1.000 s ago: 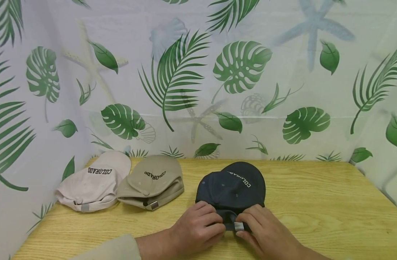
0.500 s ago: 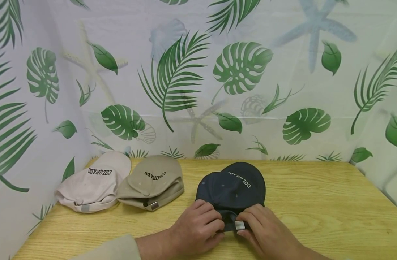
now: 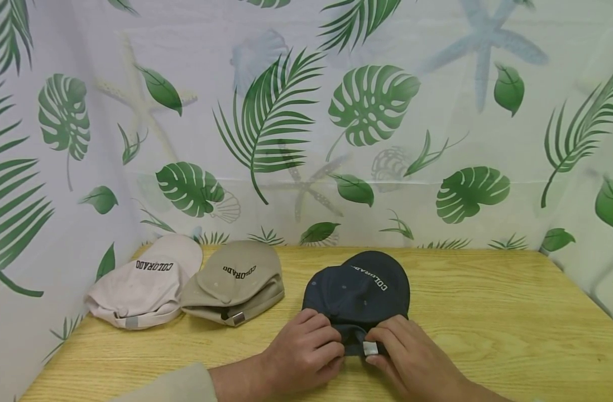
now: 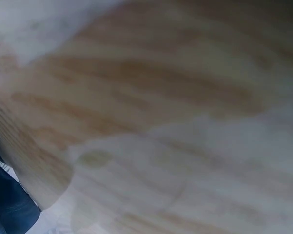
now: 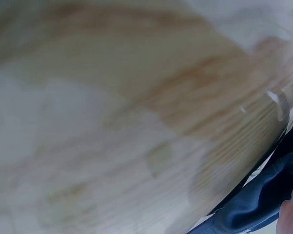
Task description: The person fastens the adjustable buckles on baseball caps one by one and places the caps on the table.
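Observation:
A navy cap [image 3: 357,290] with white COLORADO lettering lies on the table, its brim pointing away and its back opening facing me. My left hand [image 3: 303,349] pinches the left side of its back strap with curled fingers. On the right, my right hand [image 3: 412,354] grips the strap beside a silver buckle [image 3: 370,348]. Part of the strap is hidden under the fingers. At the lower left of the left wrist view a piece of the navy cap [image 4: 12,202] shows. The right wrist view has the strap side of the cap [image 5: 253,200] at its lower right, with a fingertip touching it.
To the left sit a pale pink cap [image 3: 156,279] and a beige cap [image 3: 241,273], side by side and touching or nearly so. The wood-grain table [image 3: 497,312] ends at a leaf-printed cloth [image 3: 427,212] behind, which also hangs at both sides.
The left hand has shifted very slightly left along the strap. The cap, the right hand and the other two caps look almost the same as before.

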`<state>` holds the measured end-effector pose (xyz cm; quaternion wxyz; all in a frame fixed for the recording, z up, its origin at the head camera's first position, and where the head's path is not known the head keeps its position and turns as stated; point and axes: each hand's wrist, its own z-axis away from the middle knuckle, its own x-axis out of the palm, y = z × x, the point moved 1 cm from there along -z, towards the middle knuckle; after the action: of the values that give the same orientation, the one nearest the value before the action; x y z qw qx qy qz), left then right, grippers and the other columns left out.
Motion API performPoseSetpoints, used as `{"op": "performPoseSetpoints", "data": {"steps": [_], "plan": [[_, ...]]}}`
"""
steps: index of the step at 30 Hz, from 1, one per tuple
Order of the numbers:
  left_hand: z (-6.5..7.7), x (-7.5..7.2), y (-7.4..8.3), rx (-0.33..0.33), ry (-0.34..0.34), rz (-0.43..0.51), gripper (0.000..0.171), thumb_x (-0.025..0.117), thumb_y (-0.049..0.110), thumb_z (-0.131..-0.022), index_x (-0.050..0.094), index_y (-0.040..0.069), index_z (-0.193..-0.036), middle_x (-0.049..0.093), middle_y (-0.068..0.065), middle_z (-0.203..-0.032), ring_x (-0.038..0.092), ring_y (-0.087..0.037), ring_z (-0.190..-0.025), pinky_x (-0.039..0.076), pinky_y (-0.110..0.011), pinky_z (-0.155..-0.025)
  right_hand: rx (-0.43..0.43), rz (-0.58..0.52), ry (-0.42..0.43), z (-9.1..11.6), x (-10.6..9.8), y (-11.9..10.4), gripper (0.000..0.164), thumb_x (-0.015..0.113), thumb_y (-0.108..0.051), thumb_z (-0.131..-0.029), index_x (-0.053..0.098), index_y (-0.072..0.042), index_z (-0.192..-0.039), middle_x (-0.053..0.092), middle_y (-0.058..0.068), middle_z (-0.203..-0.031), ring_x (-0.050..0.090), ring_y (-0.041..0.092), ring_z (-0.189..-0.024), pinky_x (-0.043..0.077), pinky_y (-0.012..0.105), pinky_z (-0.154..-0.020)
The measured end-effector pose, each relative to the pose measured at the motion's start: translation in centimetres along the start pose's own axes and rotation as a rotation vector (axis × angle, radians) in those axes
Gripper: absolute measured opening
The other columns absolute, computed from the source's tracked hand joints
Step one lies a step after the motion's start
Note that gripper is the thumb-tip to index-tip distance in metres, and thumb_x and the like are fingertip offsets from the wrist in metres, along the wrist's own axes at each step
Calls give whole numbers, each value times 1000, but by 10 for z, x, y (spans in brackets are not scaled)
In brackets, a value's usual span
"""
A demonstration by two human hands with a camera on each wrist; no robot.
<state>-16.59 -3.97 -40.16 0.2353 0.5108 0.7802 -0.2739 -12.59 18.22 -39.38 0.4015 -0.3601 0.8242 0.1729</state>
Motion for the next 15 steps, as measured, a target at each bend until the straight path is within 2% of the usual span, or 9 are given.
{"op": "performPoseSetpoints", "data": {"steps": [7, 11, 15], "plan": [[-4, 3, 2, -10, 36, 13, 8, 73, 20, -73, 66, 22, -78, 62, 10, -82, 52, -7, -77, 41, -22, -75, 0, 5, -14, 1, -2, 1, 25, 69, -30, -82, 59, -17, -101, 51, -13, -96, 42, 1, -84, 33, 14, -76], [-8, 6, 7, -45, 69, 14, 8, 71, 17, -73, 66, 22, -76, 61, 10, -81, 51, -7, -76, 39, -21, -74, -1, -10, -32, 1, -2, 1, 24, 68, -28, -83, 58, -17, -102, 52, -12, -97, 42, 1, -84, 34, 15, -76], [-13, 7, 11, -24, 14, -16, 7, 68, 17, -77, 64, 23, -74, 60, 10, -79, 50, -8, -75, 38, -23, -75, 1, -7, -48, 2, -1, 1, 23, 67, -30, -84, 58, -18, -103, 51, -14, -98, 42, 0, -86, 34, 14, -78]]}}
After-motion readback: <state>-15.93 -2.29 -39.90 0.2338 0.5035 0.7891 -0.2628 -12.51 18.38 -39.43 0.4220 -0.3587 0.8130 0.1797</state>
